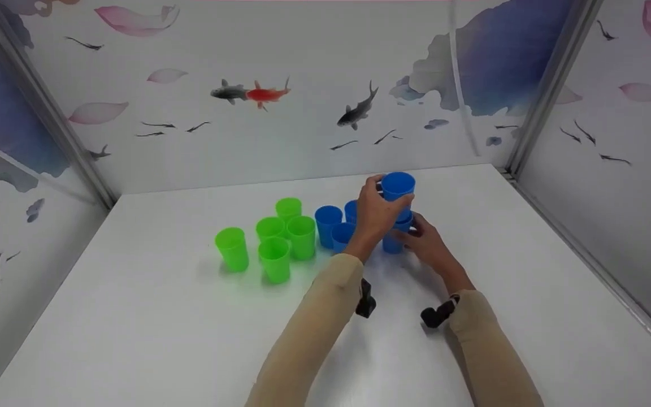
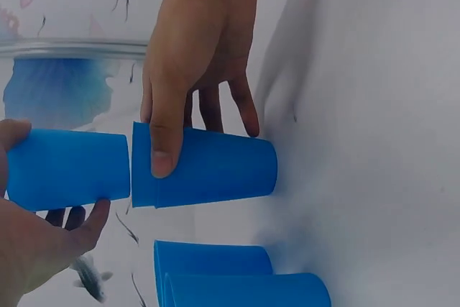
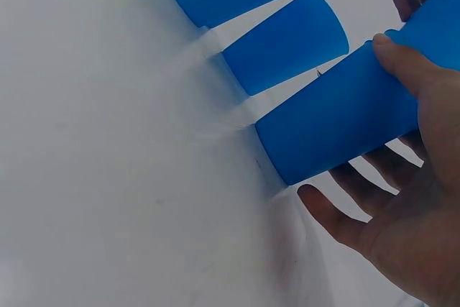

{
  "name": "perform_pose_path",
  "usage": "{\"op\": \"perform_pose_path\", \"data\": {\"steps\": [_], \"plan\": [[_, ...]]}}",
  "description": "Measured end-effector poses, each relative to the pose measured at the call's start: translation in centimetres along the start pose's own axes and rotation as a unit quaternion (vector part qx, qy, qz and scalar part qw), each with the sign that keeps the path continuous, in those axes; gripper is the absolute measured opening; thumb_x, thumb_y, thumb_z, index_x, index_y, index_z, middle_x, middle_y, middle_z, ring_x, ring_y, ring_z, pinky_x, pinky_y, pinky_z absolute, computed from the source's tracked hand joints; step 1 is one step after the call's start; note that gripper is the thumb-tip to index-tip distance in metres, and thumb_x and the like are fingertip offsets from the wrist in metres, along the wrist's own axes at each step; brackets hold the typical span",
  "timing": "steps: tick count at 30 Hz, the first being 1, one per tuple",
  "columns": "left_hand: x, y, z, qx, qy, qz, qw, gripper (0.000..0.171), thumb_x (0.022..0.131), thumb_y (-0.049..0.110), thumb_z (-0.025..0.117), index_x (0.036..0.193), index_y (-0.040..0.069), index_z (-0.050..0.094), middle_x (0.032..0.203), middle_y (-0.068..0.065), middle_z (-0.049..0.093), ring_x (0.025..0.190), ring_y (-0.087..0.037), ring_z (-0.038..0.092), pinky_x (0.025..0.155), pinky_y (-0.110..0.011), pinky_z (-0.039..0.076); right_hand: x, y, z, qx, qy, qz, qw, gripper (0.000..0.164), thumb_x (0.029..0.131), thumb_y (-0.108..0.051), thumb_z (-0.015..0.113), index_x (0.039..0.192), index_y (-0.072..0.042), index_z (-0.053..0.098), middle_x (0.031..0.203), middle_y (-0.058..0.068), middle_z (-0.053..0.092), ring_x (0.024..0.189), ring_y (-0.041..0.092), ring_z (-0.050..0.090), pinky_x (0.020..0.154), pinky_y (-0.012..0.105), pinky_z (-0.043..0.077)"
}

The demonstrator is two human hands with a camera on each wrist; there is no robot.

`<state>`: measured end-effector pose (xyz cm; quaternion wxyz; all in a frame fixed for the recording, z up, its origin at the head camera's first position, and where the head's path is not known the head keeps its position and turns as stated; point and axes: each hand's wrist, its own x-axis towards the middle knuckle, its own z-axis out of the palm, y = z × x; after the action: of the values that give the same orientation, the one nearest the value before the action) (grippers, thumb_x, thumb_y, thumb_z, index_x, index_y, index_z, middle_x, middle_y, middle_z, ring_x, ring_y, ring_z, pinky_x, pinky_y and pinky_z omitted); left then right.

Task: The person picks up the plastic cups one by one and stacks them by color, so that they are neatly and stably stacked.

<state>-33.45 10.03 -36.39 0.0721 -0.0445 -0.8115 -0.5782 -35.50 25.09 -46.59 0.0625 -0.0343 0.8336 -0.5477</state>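
My left hand grips a blue cup by its sides and holds it upright, straight above another blue cup. In the left wrist view the base of the upper cup is right at the rim of the lower cup. That lower cup stands on the table, and my right hand holds it from the right, thumb along its near side close to the rim. The right wrist view shows the fingers of this hand curving round the cup's far side.
Left of my hands stand more blue cups, partly hidden behind my left wrist. Further left, several green cups stand upright in a loose cluster, one green cup a little apart. Printed panels border the white table.
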Motion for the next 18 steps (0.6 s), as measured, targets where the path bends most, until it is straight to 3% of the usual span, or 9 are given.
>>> {"op": "perform_pose_path", "data": {"steps": [8, 18], "plan": [[-0.4, 0.4, 0.5, -0.017, -0.003, -0.002, 0.9999, 0.075, 0.091, 0.033, 0.075, 0.153, 0.015, 0.037, 0.15, -0.011, 0.05, 0.137, -0.028, 0.052, 0.11, -0.045, 0.049, -0.1, -0.1, 0.0, -0.005, -0.005, -0.007, 1.0, 0.098, 0.09, -0.06, 0.063, 0.162, -0.018, 0.012, 0.167, 0.016, 0.022, 0.15, 0.039, 0.032, 0.118, 0.054, 0.037], [-1.3, -1.2, -1.6, -0.035, 0.032, 0.005, 0.9989, 0.072, 0.092, 0.035, 0.073, 0.152, 0.014, 0.039, 0.149, -0.011, 0.053, 0.138, -0.027, 0.052, 0.109, -0.043, 0.049, 0.0, 0.2, -0.1, -0.007, 0.005, -0.019, 1.0, 0.099, 0.088, -0.063, 0.065, 0.161, -0.018, 0.017, 0.165, 0.016, 0.027, 0.15, 0.04, 0.032, 0.118, 0.056, 0.036]]}}
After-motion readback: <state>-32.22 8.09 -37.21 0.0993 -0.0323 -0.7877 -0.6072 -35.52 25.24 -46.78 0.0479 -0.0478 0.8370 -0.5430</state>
